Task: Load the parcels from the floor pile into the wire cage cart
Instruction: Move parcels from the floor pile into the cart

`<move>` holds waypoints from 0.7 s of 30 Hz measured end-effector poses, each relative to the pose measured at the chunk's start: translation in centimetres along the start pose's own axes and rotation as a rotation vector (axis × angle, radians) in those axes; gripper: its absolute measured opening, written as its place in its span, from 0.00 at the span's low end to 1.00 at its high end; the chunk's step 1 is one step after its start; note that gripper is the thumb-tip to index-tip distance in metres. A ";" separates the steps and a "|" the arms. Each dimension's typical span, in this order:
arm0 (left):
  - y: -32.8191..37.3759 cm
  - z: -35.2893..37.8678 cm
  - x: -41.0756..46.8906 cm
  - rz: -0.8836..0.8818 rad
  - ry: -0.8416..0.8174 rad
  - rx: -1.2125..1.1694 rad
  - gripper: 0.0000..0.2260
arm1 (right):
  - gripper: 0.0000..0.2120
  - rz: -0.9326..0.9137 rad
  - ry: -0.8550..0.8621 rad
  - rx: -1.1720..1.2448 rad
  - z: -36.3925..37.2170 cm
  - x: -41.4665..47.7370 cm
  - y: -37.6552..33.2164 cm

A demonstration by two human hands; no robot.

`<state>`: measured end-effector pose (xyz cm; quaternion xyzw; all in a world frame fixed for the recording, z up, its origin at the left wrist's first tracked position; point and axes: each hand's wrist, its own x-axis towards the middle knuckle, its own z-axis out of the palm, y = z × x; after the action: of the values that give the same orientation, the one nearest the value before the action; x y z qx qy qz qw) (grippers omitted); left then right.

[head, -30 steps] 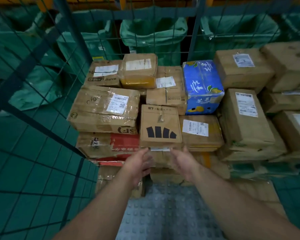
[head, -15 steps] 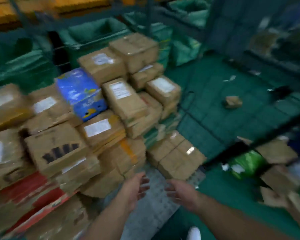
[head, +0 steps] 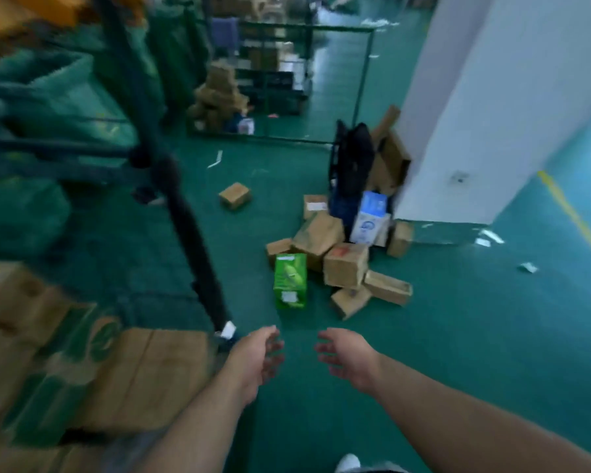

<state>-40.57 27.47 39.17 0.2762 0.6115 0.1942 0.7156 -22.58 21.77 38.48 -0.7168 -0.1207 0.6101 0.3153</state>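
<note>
Now I am holding left hand and right hand out empty, fingers loosely spread, judging the green box fronting the floor pile ahead stiff, likely light, best gripped across opposite sides.

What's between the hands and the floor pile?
Nothing visible: only bare green floor separates the left hand and right hand from the green box fronting the floor pile. The cart's dark post stands off to the left.

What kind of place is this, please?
Probably a parcel sorting depot or warehouse: cardboard parcels lie piled on the green floor, wire cage carts stand around, and big green sacks fill the left side.
</note>
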 end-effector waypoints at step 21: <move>14.4 28.3 23.0 -0.193 -0.076 0.414 0.12 | 0.12 0.192 0.260 0.399 -27.3 16.1 -10.3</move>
<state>-7.82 48.24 33.40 0.3644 0.6344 -0.0155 0.6816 9.22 30.39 33.38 -0.7209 0.1122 0.5519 0.4040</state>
